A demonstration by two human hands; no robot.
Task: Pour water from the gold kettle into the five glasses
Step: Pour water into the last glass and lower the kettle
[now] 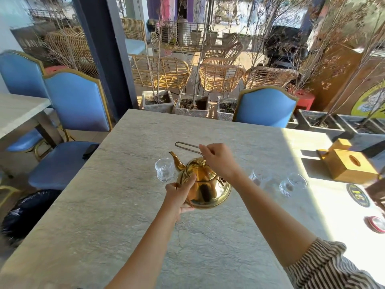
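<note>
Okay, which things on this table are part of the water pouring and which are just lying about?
Part of the job:
gold kettle, left hand on its side, right hand at its handle
glass by the spout
glasses on the right

Lying about:
wooden tissue box
round coaster
red-rimmed dish

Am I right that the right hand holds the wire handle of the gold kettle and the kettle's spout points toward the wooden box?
Not quite. In the head view the right hand does hold the wire handle of the gold kettle, but the spout points left, toward the glass beside it. The wooden box stands on the opposite side, far right on the table.
</note>
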